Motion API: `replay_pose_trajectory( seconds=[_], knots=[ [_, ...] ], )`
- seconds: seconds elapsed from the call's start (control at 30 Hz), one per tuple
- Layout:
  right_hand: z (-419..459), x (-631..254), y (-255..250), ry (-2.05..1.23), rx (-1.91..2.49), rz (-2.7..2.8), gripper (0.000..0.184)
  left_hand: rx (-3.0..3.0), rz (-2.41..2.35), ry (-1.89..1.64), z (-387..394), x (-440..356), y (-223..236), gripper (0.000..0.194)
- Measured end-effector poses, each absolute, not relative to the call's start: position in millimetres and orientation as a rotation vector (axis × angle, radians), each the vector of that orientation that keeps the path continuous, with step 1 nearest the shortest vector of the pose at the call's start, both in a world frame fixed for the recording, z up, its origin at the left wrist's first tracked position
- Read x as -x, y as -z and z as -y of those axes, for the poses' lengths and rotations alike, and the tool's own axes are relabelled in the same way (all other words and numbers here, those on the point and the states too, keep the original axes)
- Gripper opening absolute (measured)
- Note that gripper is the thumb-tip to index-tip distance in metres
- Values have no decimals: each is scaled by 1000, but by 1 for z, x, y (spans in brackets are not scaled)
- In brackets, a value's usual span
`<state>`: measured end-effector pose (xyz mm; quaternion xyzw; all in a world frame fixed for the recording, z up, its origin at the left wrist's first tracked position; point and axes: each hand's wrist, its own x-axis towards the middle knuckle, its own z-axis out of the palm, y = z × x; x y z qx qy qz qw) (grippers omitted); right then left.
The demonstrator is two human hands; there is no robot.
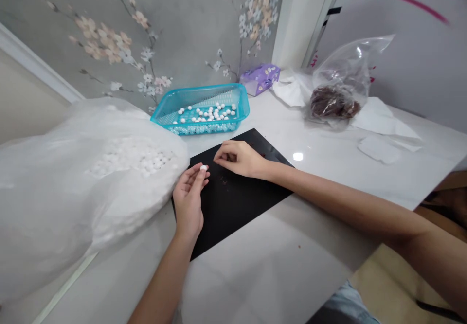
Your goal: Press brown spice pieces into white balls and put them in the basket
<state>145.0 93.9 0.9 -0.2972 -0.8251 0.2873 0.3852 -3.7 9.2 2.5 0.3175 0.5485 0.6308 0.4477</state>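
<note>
Clearly, the far left is taken up by a big, bulging bag of translucent white plastic [73, 217], with a mass of small white pieces [146, 161] showing through its side. Just beside it, the left hand [188, 197] grips a small, white, rounded piece [203, 168] between thumb and fingertips, over the left edge of a flat black rectangular sheet [237, 217]. Beyond that hand, near the bag, a turquoise plastic basket with perforated walls [243, 101] holds scattered white pieces of similar look. On the sheet, a few reddish-brown crumbs [224, 183] lie between the two hands. The right hand [239, 158] is over the sheet, its fingers curled and thumb and forefinger drawn together; whether it pinches anything, I cannot tell. The gripped piece is to the left of this hand, near its fingertips but apart from them. Farther right, by the wall, sits a purple packet with a flower print [260, 78], then a clear plastic bag of dark brown material [333, 102], with crumpled white paper [383, 119] beside it on the glossy white table [284, 265].
</note>
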Motion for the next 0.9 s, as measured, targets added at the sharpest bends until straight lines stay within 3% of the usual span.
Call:
replay_pose_trajectory(
  seconds=[0.2, 0.63, 0.9],
  knots=[
    [-78, -140, 8, -1087, 922, 1799, 8, -825, -1377, -1558, -10, 3, -3, 27],
    [-77, -146, 9, -1281, 917, 1646, 11, -834, -1425, -1526, -11, 2, -3, 27],
    [-74, -146, 5, -1693, 706, 1362, 23, -845, -1437, -1503, -9, 0, -7, 30]
  ],
)
